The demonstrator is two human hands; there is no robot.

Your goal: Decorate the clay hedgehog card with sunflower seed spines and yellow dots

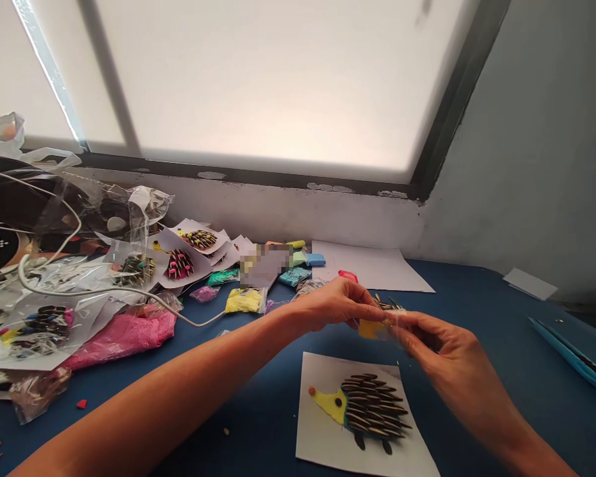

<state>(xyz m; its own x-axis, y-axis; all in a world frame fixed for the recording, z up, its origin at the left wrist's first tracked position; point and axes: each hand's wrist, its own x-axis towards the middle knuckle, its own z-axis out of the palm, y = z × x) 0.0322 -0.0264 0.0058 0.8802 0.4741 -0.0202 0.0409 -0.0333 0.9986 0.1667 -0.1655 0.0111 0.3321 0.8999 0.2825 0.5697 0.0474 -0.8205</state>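
Fingers (370,311) of my left hand (340,301) and right hand (451,351) pinch close around a yellow plastic-wrapped packet (370,329), beyond a white paper card's (317,437) far edge; I see room rightward on the blue tabletop (516,364).

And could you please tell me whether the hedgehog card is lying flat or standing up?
Lying flat: the hedgehog card rests face up on the blue table; neither the left hand nor the right hand holds it.
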